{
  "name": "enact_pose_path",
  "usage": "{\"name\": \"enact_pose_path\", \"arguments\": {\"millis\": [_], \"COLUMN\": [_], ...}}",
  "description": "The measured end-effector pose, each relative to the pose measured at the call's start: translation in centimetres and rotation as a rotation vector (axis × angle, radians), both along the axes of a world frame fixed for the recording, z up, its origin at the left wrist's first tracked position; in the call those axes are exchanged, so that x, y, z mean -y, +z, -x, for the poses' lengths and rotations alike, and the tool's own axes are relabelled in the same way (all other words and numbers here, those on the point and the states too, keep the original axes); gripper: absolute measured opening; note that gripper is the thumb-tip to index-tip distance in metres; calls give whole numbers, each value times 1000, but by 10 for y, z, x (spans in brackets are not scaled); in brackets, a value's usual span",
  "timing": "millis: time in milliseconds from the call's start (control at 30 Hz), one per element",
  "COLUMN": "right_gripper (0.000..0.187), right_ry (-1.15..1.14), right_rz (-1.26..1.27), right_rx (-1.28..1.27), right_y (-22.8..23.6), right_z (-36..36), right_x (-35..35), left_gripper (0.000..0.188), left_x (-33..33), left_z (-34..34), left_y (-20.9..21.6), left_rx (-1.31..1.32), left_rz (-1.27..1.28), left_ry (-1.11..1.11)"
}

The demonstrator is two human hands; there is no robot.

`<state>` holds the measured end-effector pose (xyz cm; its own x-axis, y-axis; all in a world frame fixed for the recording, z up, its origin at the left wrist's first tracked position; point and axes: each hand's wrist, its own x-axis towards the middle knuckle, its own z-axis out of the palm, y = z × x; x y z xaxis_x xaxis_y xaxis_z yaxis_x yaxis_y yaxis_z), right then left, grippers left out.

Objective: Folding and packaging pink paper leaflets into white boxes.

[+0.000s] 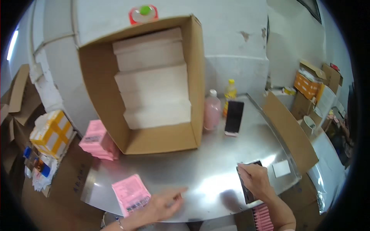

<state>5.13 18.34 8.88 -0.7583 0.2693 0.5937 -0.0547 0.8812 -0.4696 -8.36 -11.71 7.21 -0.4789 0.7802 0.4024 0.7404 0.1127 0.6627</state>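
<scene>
My left hand (165, 205) hovers at the near edge of the metal table (185, 169), fingers apart and the index stretched to the right, holding nothing that I can see. Beside its wrist lies a flat pink printed packet (129, 190). My right hand (255, 180) is closed over a dark, flat rectangular thing (249, 195), and its curled fingers hide whatever they may hold. A small white square (281, 169) lies to the right of that hand. Below the table edge by my right forearm, several pink pieces (263, 217) stand in a row.
A large open carton (162, 143) with white boxes (154, 84) inside stands at the back. Stacked pink packets (99, 140) sit at its left. Right of it are a pink liquid bottle (212, 111), a yellow bottle (230, 92) and a propped phone (234, 117). A cardboard flap (291, 133) borders the right.
</scene>
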Motion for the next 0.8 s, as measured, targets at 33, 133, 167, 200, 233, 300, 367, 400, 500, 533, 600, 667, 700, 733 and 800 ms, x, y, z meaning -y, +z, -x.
{"name": "enact_pose_path", "arguments": {"millis": [33, 133, 167, 200, 233, 300, 367, 400, 500, 533, 600, 667, 700, 733, 800], "right_gripper": [15, 31, 41, 51, 63, 71, 79, 85, 91, 92, 93, 93, 94, 95, 95], "right_ry": [47, 213, 232, 214, 199, 131, 62, 39, -61, -114, -224, -348, -347, -341, -279], "right_rz": [21, 45, 83, 114, 150, 137, 130, 186, 410, 571, 576, 572, 671, 771, 781], "right_rx": [-15, -137, -153, -67, 22, 17, 29, 22, 74, 112, 94, 62, -7, -67, -160], "right_y": [15, 33, 38, 38, 35, 35, 32, 30, 10, 1, -25, -55, -70, -76, -83], "right_z": [26, 117, 147, 179, 212, 263, 307, 328, 370, 378, 385, 396, 406, 408, 415], "right_x": [6, 26, 34, 39, 42, 43, 38, 36, 27, 29, 40, 34, 23, 21, 20], "left_gripper": [43, 53, 62, 72, 72, 89, 95, 101, 103, 107, 107, 107, 107, 107, 105], "left_x": [-3, -17, -19, -21, -23, -34, -36, -32, -40, -44, -48, -55, -56, -55, -59], "left_z": [23, 107, 139, 169, 193, 234, 275, 291, 324, 333, 342, 356, 364, 367, 377], "left_y": [19, 45, 43, 40, 41, 44, 38, 32, 30, 22, -8, -35, -46, -54, -63], "left_rx": [-154, -423, -474, -520, -534, -473, -436, -392, -71, 60, 62, 61, -13, -79, -168], "left_rz": [2, 56, 88, 118, 116, 291, 309, 337, 273, 189, 50, -101, -218, -326, -302], "left_ry": [46, 231, 301, 371, 383, 707, 795, 888, 1040, 1142, 1183, 1206, 1110, 1022, 1078]}}
